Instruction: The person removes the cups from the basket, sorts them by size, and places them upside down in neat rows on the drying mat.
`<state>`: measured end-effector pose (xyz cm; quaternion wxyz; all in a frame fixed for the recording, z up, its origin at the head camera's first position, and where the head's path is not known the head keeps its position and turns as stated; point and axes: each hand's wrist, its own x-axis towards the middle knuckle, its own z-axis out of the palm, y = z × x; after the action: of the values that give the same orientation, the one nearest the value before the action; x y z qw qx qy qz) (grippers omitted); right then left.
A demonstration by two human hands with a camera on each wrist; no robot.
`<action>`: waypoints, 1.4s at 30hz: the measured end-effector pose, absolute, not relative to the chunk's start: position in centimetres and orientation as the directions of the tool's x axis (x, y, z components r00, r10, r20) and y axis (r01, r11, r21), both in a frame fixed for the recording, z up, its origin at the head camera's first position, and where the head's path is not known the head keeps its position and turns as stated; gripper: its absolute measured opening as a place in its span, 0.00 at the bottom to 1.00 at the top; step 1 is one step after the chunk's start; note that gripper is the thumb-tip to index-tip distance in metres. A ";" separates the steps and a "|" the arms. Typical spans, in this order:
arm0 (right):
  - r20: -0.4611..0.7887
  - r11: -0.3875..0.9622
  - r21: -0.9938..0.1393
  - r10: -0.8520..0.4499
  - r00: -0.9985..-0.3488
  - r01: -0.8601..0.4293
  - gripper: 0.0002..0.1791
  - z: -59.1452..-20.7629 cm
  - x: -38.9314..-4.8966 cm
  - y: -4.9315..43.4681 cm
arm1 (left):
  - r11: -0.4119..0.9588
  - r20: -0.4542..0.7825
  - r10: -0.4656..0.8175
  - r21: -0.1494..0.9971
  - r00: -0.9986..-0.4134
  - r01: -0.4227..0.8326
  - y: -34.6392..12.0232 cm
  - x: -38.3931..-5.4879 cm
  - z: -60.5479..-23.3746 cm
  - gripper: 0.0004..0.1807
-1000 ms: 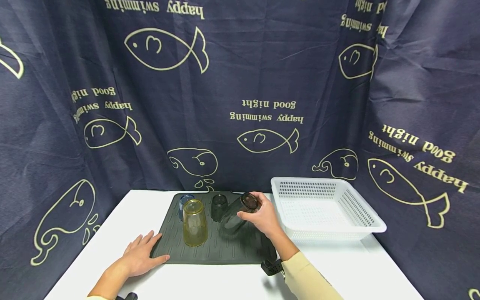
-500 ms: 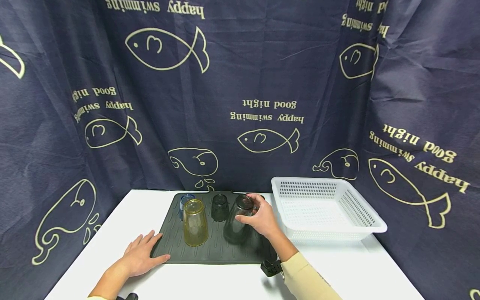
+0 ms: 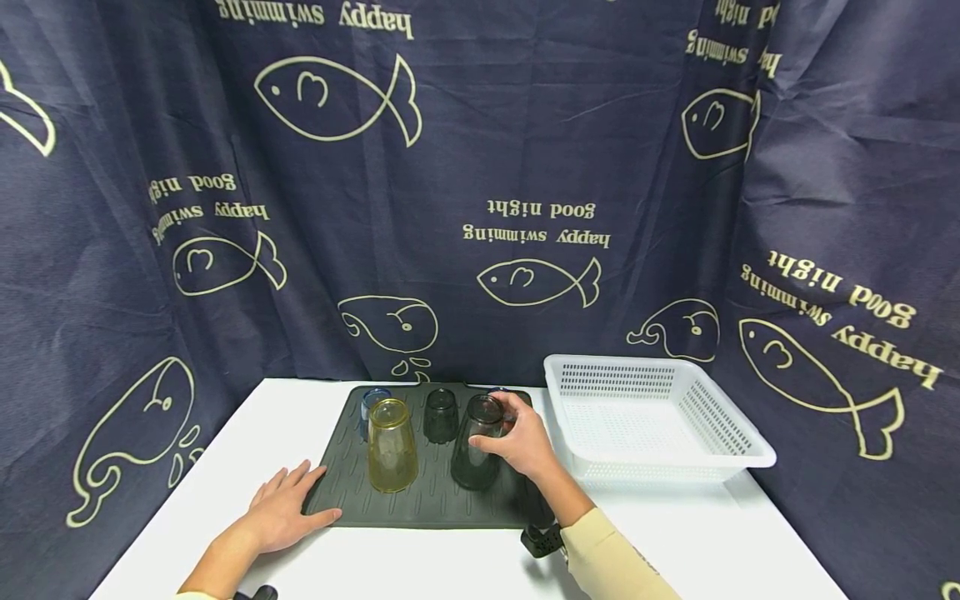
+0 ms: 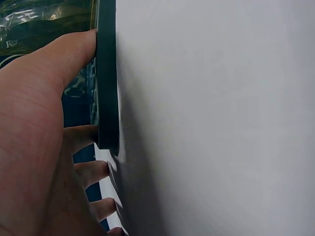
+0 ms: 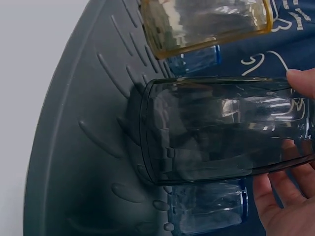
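Observation:
My right hand point(image 3: 523, 440) holds a tall dark grey drinking glass point(image 3: 472, 467) near its base, thumb on one side and fingers on the other. The glass is upside down, its rim at the ridged dark mat point(image 3: 435, 510). In the right wrist view, the grey glass point(image 5: 211, 130) lies between a yellow glass point(image 5: 206, 24) and a blue glass point(image 5: 209, 206). My left hand point(image 3: 281, 510) rests at the mat's front left corner with fingers spread. The left wrist view shows its thumb point(image 4: 78, 49) touching the mat's edge point(image 4: 107, 73).
On the mat's left stands an inverted yellow glass point(image 3: 392, 458), a blue glass point(image 3: 365, 417) partly behind it. A small dark glass point(image 3: 440, 421) is at the back. A white perforated basket point(image 3: 652, 467) stands right of the mat, before a dark blue curtain point(image 3: 450, 150).
The grey glass has gone from tilted, base toward the right, to upright on its rim as my right hand turned it. My left hand has stayed at the mat's corner.

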<state>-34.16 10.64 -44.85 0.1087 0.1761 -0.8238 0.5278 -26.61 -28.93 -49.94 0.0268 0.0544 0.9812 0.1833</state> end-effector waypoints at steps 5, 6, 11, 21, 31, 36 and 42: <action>0.367 0.398 -0.819 -0.191 -0.910 -0.414 0.41 -45.2 -34.2 10.5 | 0.924 -0.036 0.117 0.370 -0.992 0.096 -28.9 -26.6 -49.9 0.52; 0.365 0.403 -0.817 -0.193 -0.911 -0.413 0.41 -45.3 -34.1 10.5 | 0.925 -0.036 0.117 0.369 -0.992 0.096 -28.9 -26.6 -49.9 0.52; 0.357 0.400 -0.824 -0.184 -0.916 -0.402 0.43 -45.7 -33.9 10.3 | 0.926 -0.033 0.118 0.365 -0.992 0.098 -29.0 -26.6 -50.0 0.52; 0.322 0.350 -0.862 -0.178 -0.930 -0.366 0.42 -46.7 -33.6 10.3 | 0.925 -0.037 0.121 0.368 -0.992 0.099 -29.1 -26.7 -50.1 0.52; 0.340 0.329 -0.864 -0.174 -0.924 -0.381 0.42 -47.6 -33.6 10.2 | 0.923 -0.041 0.121 0.371 -0.992 0.097 -29.0 -26.7 -50.0 0.52; 0.329 0.332 -0.869 -0.168 -0.929 -0.367 0.42 -47.6 -33.6 10.2 | 0.922 -0.037 0.123 0.373 -0.992 0.100 -28.9 -26.7 -49.9 0.52; 0.316 0.334 -0.873 -0.168 -0.934 -0.355 0.41 -47.7 -33.6 10.0 | 0.923 -0.039 0.120 0.371 -0.992 0.097 -28.9 -26.7 -49.9 0.52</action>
<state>-33.58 10.05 -47.71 0.0846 0.1609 -0.8124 0.5541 -26.67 -28.94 -49.87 0.0304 0.0553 0.9802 0.1876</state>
